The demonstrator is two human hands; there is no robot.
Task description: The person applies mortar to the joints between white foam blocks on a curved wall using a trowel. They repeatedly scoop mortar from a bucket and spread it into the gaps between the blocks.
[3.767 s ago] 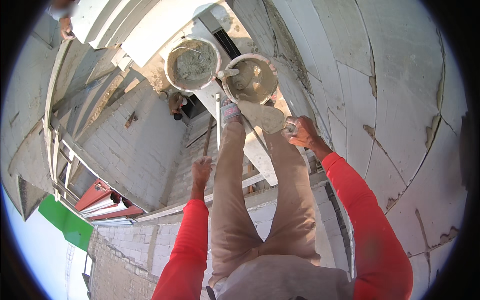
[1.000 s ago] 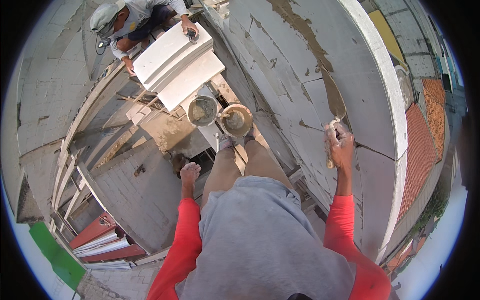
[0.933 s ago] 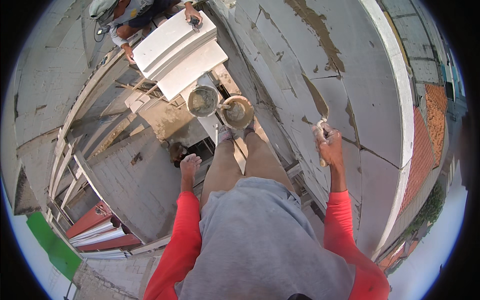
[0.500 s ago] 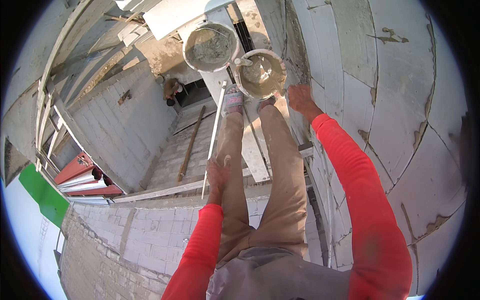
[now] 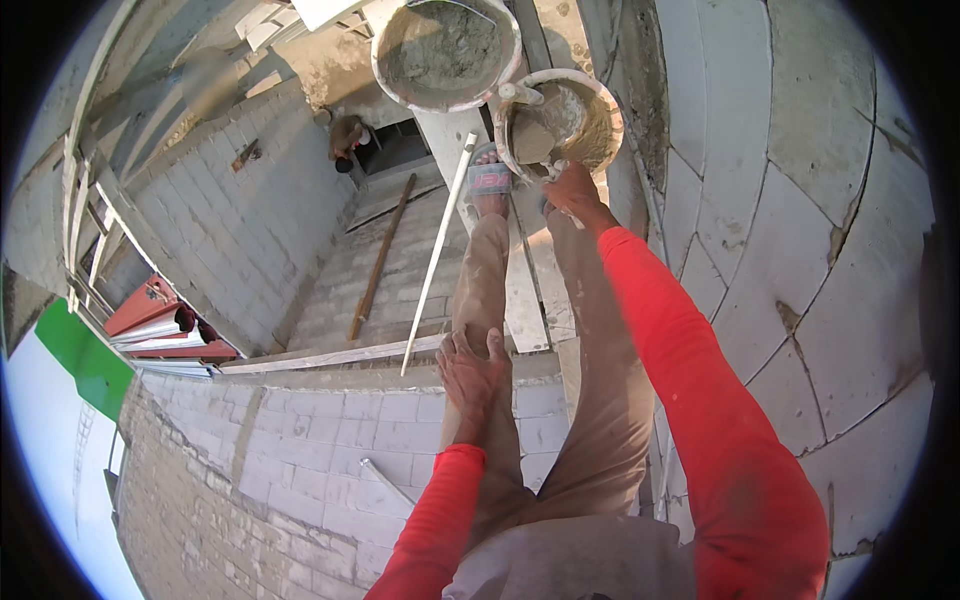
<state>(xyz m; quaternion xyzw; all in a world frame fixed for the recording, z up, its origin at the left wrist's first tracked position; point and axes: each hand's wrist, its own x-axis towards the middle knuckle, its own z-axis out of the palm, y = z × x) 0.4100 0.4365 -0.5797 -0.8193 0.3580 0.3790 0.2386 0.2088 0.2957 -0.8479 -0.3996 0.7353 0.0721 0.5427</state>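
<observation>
My right hand (image 5: 578,192) is closed round the handle of a trowel at the near rim of the smaller bucket (image 5: 613,110). The trowel's grey blade (image 5: 533,140) dips inside, against wet mortar (image 5: 590,148). A pale, mortar-crusted handle (image 5: 520,94) juts over that bucket's left rim; what it belongs to is hidden. Just to the left and farther off stands a larger bucket (image 5: 378,62) filled with grey mortar (image 5: 440,55). My left hand (image 5: 474,372) lies open on my left knee, fingers spread, holding nothing.
A block wall (image 5: 790,190) rises close on my right. My sandalled foot (image 5: 490,180) stands on a plank (image 5: 525,310) beside a long white strip (image 5: 440,245). Lower down at left are a wooden pole (image 5: 383,255), a block wall (image 5: 250,210) and a crouching person (image 5: 346,140).
My right hand has moved from beside the right wall to the smaller bucket, bringing the trowel blade into it. My left hand has spread its fingers over the knee. The view has shifted nearer the buckets.
</observation>
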